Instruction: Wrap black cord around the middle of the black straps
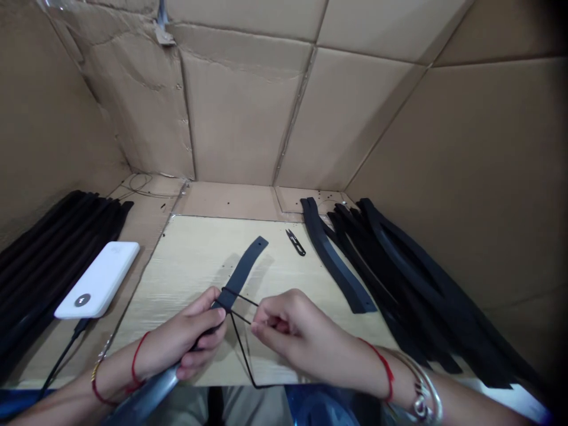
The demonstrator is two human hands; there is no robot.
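Observation:
My left hand (202,334) is closed around a long, curved black strip (245,265), whose far end with a small hole points up and away over the board. A thin black cord (242,349) passes round the strip just beyond my left fingers. My right hand (288,325) pinches a loop of this cord and holds it out to the right, so two taut lines run from the strip to my fingers. A loose length of the cord hangs down between my hands to the board's near edge. The strip's near end runs under my left wrist.
Small black thread snips (296,242) lie on the pale board (186,260). More black strips (390,272) are piled at right, one pair (331,260) beside them. At left, a white power bank (100,281) with a cable rests against dark strips (53,254). Cardboard walls (248,112) enclose the table.

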